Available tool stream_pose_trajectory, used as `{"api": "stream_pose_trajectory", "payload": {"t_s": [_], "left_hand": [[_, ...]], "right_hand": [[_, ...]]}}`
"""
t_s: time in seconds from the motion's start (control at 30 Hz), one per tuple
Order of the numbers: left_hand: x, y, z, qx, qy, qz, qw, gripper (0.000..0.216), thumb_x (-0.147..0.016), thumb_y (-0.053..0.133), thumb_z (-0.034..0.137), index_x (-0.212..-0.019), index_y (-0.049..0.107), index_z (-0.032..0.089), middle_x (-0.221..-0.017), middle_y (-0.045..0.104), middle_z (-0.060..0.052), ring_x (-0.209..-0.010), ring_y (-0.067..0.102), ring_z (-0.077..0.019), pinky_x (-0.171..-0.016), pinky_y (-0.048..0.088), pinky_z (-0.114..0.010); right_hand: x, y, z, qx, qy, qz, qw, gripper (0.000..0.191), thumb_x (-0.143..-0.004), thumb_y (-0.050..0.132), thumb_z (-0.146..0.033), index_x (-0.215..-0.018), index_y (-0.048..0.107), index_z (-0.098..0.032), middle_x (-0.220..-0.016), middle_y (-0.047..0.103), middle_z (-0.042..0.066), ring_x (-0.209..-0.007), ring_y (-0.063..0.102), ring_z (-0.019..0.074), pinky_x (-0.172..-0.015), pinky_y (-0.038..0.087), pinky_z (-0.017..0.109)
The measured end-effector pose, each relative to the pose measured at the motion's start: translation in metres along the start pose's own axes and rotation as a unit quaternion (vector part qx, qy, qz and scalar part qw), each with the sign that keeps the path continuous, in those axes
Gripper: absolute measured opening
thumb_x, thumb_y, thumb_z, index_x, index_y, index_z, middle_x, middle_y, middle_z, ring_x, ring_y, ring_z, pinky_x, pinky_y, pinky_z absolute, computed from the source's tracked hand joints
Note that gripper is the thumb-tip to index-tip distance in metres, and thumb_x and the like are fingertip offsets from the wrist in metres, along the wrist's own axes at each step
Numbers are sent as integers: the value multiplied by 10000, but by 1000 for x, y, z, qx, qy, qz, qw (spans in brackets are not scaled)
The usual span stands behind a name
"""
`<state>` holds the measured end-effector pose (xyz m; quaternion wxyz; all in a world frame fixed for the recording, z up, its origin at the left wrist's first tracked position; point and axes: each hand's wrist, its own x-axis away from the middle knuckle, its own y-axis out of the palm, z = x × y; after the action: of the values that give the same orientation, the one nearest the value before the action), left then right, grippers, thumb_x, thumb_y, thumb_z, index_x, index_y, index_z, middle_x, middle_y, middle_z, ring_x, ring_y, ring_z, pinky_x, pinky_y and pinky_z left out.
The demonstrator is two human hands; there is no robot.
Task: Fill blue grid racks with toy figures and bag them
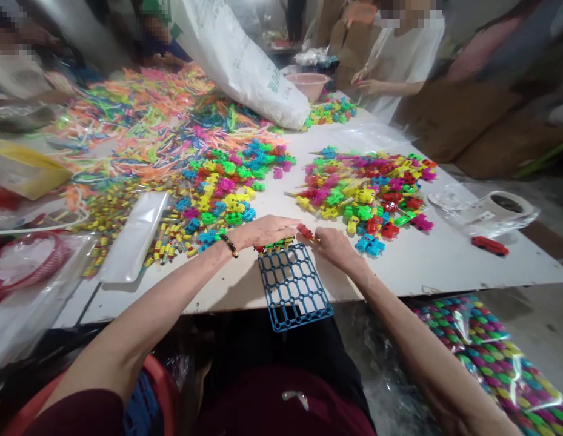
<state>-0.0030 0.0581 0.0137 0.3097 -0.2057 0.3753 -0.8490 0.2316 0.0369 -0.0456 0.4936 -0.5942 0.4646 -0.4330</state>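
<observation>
A blue plastic grid rack (296, 284) lies at the table's front edge and juts over it. Small coloured toy pieces (281, 243), green, yellow and red, stand in a row along its far side. My left hand (265, 232) is stretched flat over that row, fingers extended and palm down, with a beaded bracelet at the wrist. By the rack's far right corner, my right hand (334, 247) is closed in a pinch on a small red toy car (305, 231). The tips of my left fingers come close to this car; whether they touch it I cannot tell.
Piles of coloured toy cars (372, 191) lie to the right, with yellow-red cylinders (126, 212) and neon plastic strips (140, 121) to the left. A white sack (254, 72) leans over the back. A tape roll (506, 206) sits at right. Other people stand around the table.
</observation>
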Motion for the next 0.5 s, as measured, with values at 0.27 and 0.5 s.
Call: {"api": "stream_pose_trajectory", "payload": {"t_s": [0.27,0.5], "left_hand": [[-5,16,-8,-61,22,11,998,485,-1050,351,414,-1451,508,191,-1507,566,-95,-1390,528,-248,-1110,423,-340],[-6,18,-5,-61,19,23,998,461,-1034,368,390,-1388,550,159,-1497,571,-117,-1387,532,-250,-1133,414,-337]], "right_hand": [[7,26,8,-407,-12,33,913,288,-791,641,-465,-697,556,-206,-603,614,10,-568,543,149,-563,381,260],[0,46,-22,-543,-21,35,839,270,-715,633,-450,-655,542,-203,-539,543,-12,-528,469,127,-526,378,256]]}}
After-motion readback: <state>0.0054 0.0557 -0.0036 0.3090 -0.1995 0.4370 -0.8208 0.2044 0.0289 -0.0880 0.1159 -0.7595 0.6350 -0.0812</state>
